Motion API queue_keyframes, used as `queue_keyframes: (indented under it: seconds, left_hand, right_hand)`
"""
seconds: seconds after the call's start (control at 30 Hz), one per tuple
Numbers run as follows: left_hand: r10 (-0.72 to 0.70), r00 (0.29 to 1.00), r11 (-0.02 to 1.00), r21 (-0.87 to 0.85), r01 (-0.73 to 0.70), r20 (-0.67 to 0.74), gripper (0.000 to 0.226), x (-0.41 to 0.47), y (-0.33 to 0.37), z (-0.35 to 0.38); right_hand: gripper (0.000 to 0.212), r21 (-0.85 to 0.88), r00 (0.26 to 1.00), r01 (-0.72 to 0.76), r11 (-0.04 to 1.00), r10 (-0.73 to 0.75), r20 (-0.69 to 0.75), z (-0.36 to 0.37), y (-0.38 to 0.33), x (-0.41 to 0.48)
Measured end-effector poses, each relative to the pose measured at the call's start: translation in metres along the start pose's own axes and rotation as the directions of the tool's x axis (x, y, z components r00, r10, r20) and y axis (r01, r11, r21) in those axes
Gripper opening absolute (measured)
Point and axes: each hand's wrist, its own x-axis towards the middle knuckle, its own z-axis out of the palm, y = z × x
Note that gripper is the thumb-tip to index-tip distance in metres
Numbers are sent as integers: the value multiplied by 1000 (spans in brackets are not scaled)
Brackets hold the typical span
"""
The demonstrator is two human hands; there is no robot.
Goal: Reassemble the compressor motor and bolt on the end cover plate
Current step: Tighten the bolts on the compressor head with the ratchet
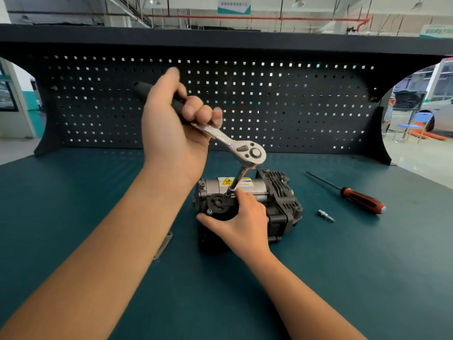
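Head: L hand (171, 123) grips ratchet (245, 149); R hand (242, 222) holds compressor (277, 195).

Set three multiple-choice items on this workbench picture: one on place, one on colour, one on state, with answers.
1. Where does the red-and-black-handled screwdriver lie relative to the silver-and-black compressor motor?
A. To its left
B. To its right
C. On top of it

2. What colour is the flat bench top?
A. Teal
B. White
C. Yellow

3. What is the left hand doing?
A. Hanging idle
B. Gripping the chrome ratchet wrench
C. Holding the screwdriver

Answers: 1 B, it lies on the bench right of the motor; 2 A, the surface shows dark teal; 3 B, its fingers curl round the wrench's black handle.
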Motion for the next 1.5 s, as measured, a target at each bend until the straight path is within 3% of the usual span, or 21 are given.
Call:
queue_keyframes:
  seconds: [0.1, 0.2, 0.3, 0.5, 0.67, 0.73, 0.8, 0.93, 1.07, 1.27, 1.5]
  left_hand:
    - [115, 991, 991, -56, -119, -72, 34, -18, -7, 1]
    - [139, 989, 990, 20, -138, -51, 32, -28, -12, -2]
    - [52, 998, 993, 107, -49, -20, 32, -21, -6, -6]
    - [-142, 981, 990, -34, 139, -136, 37, 18, 17, -21]
    - [-48, 967, 993, -119, 18, -251, 32, 29, 13, -20]
    - [26, 962, 995, -86, -51, -272, 31, 30, 7, -15]
    - [68, 966, 996, -44, -82, -251, 30, 31, 1, -9]
    - [117, 974, 993, 51, -109, -192, 18, 34, -9, 0]
    - [151, 972, 984, 127, -129, -183, 14, 39, -16, 1]
    - [124, 972, 992, 48, -117, -201, 13, 59, -14, -17]
    - [14, 989, 1000, -12, -16, -148, 24, 77, -17, -15]
  right_hand:
    - [76, 15, 1000, -19, 1000, 19, 8, -1, -2, -1]
    - [62, 32, 1000, -24, 999, 24, -20, -2, -4, -2]
    - [51, 45, 999, 0, 999, 2, -37, -2, -6, -2]
    - [62, 24, 1000, -15, 1000, 16, -25, -2, -7, -2]
    - [65, 30, 995, 7, 1000, -10, 94, -10, -8, -2]
    - [60, 178, 991, 4, 984, -28, 133, -17, -9, 0]
    - [49, 376, 994, 43, 926, -77, 74, -25, -12, 3]
    - [32, 562, 994, 81, 823, -109, 15, -36, -16, 15]
    - [30, 514, 987, 102, 852, -151, 54, -46, -11, 29]
    - [22, 494, 963, 85, 865, -198, 181, -55, -12, 42]
    - [19, 507, 976, 110, 855, -191, 110, -47, -6, 40]
